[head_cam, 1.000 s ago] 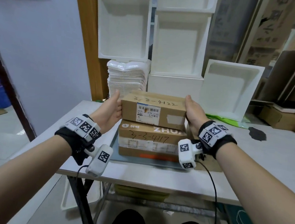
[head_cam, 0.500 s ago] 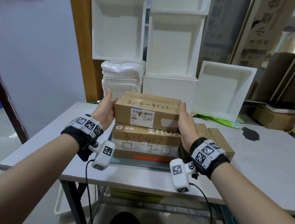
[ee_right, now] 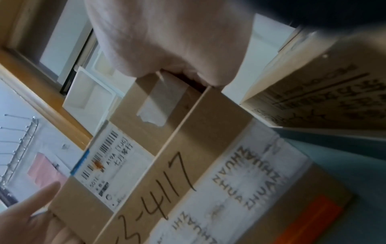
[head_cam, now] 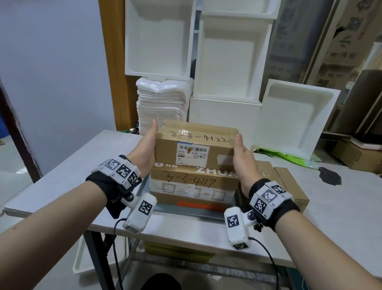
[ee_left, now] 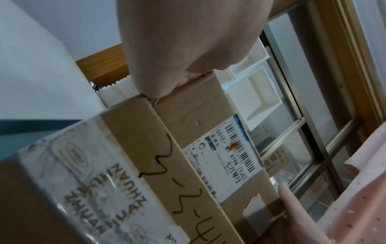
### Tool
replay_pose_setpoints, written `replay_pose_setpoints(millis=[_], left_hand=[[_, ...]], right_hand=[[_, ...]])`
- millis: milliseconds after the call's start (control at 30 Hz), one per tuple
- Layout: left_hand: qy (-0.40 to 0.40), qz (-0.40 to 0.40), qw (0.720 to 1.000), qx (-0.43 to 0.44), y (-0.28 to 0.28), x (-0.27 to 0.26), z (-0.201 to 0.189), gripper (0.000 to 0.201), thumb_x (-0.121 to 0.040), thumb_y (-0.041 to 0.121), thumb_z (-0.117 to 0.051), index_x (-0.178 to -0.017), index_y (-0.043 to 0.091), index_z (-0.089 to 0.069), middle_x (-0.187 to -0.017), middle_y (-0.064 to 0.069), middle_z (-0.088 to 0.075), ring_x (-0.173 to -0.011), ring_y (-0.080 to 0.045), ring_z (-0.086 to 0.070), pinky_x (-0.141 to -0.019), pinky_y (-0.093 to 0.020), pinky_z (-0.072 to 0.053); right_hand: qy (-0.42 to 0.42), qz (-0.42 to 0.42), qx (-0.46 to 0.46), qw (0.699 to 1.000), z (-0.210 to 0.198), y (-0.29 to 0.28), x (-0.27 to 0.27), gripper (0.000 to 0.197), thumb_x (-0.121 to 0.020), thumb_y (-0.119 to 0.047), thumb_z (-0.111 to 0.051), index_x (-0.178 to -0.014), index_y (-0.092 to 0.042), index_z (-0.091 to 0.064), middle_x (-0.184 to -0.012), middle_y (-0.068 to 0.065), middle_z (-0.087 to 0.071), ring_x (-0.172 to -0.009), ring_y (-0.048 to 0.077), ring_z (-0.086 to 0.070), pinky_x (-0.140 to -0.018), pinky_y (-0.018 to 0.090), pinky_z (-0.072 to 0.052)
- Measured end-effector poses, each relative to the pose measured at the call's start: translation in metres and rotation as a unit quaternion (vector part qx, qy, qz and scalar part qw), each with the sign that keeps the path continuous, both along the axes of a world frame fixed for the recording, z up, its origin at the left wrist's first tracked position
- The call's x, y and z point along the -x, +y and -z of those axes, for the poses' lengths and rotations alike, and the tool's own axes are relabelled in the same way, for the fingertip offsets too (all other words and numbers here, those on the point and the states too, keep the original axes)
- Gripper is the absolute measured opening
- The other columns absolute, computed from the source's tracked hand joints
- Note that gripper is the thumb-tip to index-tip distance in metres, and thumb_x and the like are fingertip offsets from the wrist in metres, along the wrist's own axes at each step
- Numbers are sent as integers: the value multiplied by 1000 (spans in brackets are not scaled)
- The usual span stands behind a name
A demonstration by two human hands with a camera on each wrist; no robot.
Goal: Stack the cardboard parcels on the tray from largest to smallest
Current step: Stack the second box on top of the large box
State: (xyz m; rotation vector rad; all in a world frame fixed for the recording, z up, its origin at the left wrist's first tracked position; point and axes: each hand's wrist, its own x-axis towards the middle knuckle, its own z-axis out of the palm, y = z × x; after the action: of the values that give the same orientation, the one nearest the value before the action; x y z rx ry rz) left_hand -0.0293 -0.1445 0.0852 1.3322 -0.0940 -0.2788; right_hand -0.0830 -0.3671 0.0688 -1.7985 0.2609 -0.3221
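Head view: The smaller parcel (head_cam: 195,145), marked 3-3-4122, sits on top of the larger parcel (head_cam: 193,184), marked 3-3-4117. The larger parcel rests in the grey tray (head_cam: 189,211) on the white table (head_cam: 351,214). The left hand (head_cam: 145,149) lies flat against the left end of the smaller parcel; the right hand (head_cam: 242,158) lies flat against the right end. Fingers on both hands are extended and held together, pressing inward. This opposed two-palm hold probably serves to square the upper parcel over the lower one. Two further cardboard boxes (head_cam: 289,187) lie on the table just to the right of the tray, apparently not yet stacked. White foam trays (head_cam: 231,56) stand behind the table.

Left wrist view: The heel of the left hand (ee_left: 188,49) bears on the end edge of the smaller parcel (ee_left: 219,148). The lower face of that parcel meets the top of the larger parcel (ee_left: 83,181) with no visible gap. The fingers are not shown.

Right wrist view: The right hand (ee_right: 167,41) bears on the taped end of the smaller parcel (ee_right: 129,148), which lies on the larger parcel (ee_right: 229,189). The right hand's fingers are out of frame
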Motion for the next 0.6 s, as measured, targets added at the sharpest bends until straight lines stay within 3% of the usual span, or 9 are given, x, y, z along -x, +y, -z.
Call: replay_pose_setpoints(millis=[100,300,433,500,533,600], left_hand=[[1,-5,1000,-7,0,4,0,62,-96,65,-22,-116,25,-65,-115,-7,-72,-103,-23,-70,-92,-44,-53],[-3,-25,999,-30,1,6,-2,66,-93,70,-24,-126,26,-60,-120,-6,-69,-107,-24,-68,-93,-44,-53],[-26,-26,998,-47,0,14,-6,59,-96,65,-19,-107,28,-64,-109,-1,-71,-91,-13,-70,-77,-32,-54],[-50,-29,997,-57,1,18,-12,62,-98,62,-15,-119,25,-59,-127,-2,-61,-111,-13,-61,-94,-29,-46],[-67,-32,995,-60,1,19,-16,65,-99,60,-13,-135,21,-50,-142,-4,-51,-129,-16,-49,-107,-30,-36],[-93,-40,992,-71,0,21,-29,69,-99,61,-12,-153,20,-23,-158,-2,-28,-146,-17,-25,-117,-33,-16]], right_hand=[[7,9,16,1000,5,2,3,74,-91,-73,-18,-142,-29,-48,-136,-2,-57,-126,19,-49,-106,37,-34],[12,8,29,999,1,7,5,76,-93,-70,-14,-146,-25,-43,-145,6,-49,-136,27,-43,-111,39,-30],[38,9,11,999,-8,6,11,79,-93,-70,-15,-143,-19,-47,-143,8,-52,-133,26,-45,-111,39,-30],[34,16,-31,999,-13,-1,12,78,-93,-70,-17,-137,-16,-54,-137,2,-57,-127,22,-50,-106,33,-34],[30,19,-41,999,-15,-5,14,75,-95,-67,-17,-135,-15,-55,-132,-3,-56,-124,19,-50,-101,29,-33],[31,25,-31,999,-20,-11,18,73,-98,-63,-17,-140,-13,-49,-132,-7,-50,-126,15,-44,-98,27,-28]])
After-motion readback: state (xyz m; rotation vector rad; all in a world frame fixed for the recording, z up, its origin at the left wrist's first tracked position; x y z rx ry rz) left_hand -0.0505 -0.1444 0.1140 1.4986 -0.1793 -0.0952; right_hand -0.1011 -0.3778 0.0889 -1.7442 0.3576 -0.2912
